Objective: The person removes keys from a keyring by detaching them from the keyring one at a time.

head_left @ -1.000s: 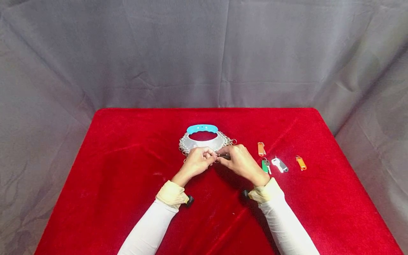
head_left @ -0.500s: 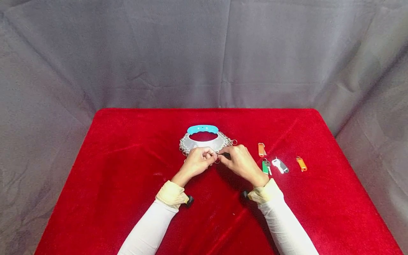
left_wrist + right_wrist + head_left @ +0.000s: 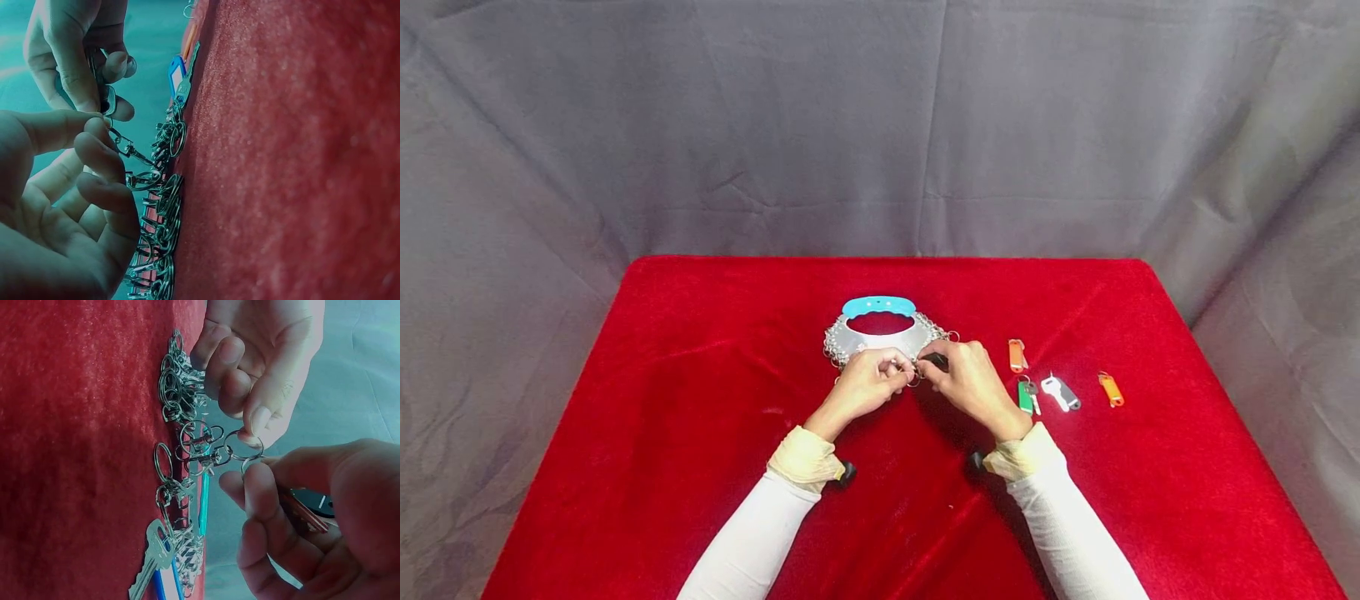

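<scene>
A silver oval plate (image 3: 880, 340) with a blue handle (image 3: 878, 306) lies on the table, fringed with clasps and split rings. At its near edge my left hand (image 3: 868, 379) pinches one split ring (image 3: 234, 457) between thumb and forefinger. Just right of it, my right hand (image 3: 970, 379) holds a key with a black tag (image 3: 320, 501), mostly hidden in the palm. Its thumb and forefinger pinch a small ring (image 3: 246, 464) that meets the split ring. In the right wrist view, a silver key (image 3: 152, 553) with a blue tag (image 3: 167, 578) sits near the plate's hanging rings.
Right of the hands lie several tagged keys: an orange tag (image 3: 1016, 357), a green tag (image 3: 1025, 396), a grey tag (image 3: 1067, 395) with a large silver key, and a yellow-orange tag (image 3: 1111, 389). Red cloth (image 3: 722, 483) covers the table; grey curtains (image 3: 775, 125) stand behind.
My right hand's fingertips have drawn slightly right, leaving a small gap to the left fingertips. The left hand keeps its pinch, and the loose keys stay in place.
</scene>
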{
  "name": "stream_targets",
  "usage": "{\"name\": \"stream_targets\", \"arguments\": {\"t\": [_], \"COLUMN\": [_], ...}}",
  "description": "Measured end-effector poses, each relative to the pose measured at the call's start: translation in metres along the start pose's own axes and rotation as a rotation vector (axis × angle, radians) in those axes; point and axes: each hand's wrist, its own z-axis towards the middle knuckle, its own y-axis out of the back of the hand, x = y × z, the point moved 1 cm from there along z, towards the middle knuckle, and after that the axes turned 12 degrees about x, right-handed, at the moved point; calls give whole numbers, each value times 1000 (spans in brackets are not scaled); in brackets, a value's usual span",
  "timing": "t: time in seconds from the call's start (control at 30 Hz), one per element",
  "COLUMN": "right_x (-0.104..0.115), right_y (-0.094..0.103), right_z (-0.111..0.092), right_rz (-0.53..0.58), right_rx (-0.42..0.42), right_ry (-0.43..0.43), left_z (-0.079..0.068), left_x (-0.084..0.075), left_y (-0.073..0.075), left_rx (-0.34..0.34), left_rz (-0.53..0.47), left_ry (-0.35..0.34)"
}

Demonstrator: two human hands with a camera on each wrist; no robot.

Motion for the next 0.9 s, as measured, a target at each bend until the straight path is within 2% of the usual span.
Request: {"name": "stream_targets", "arguments": {"t": [0.23, 0.53, 0.9], "right_x": [1, 3, 4], "right_y": [1, 2, 2], "right_z": [-2, -2, -1], "right_rz": [-39, -101, -112], "right_rx": [7, 16, -19], "right_ry": [54, 143, 103], "left_z": [2, 1, 1], "left_x": [3, -1, -1], "left_y": [-3, -1, 1], "left_rx": [33, -11, -35], "left_rz": [-4, 33, 68], "left_ry": [7, 26, -10]}}
